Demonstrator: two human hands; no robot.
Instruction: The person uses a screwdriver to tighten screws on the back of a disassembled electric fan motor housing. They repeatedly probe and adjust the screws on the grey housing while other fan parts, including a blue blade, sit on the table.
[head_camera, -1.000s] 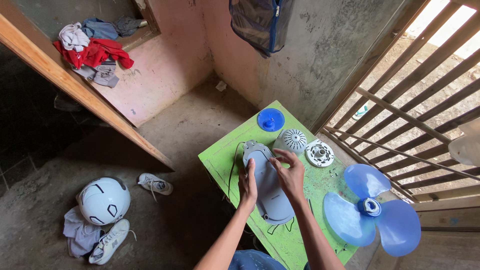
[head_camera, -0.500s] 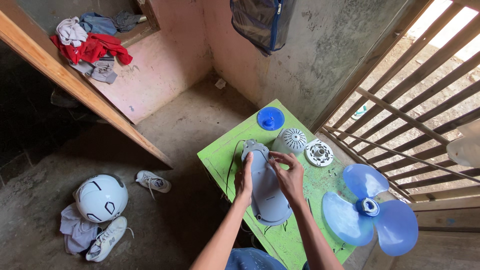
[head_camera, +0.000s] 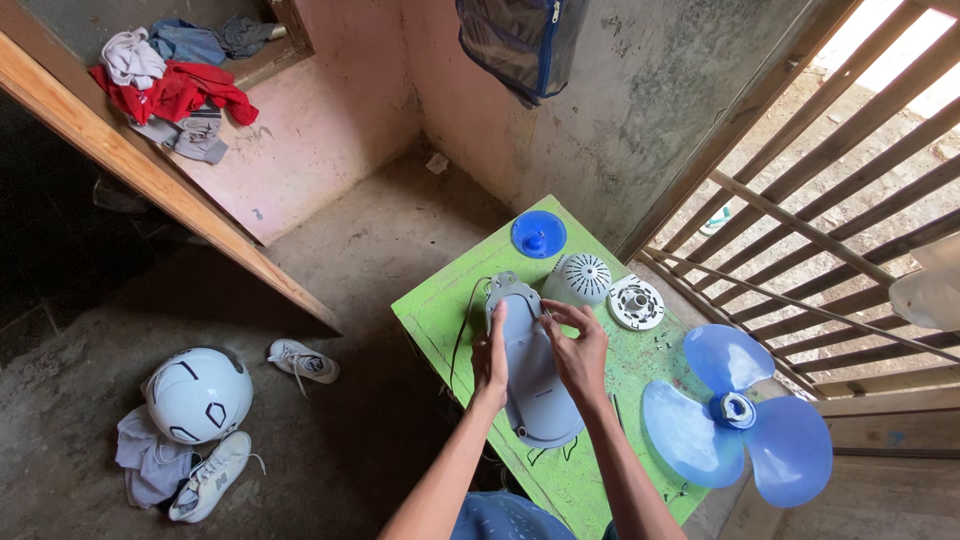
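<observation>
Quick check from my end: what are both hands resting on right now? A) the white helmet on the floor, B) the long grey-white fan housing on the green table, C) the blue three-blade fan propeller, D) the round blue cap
B: the left hand and right hand both lie on the grey-white fan housing on the green table, while the blue propeller sits untouched to the right.
</observation>
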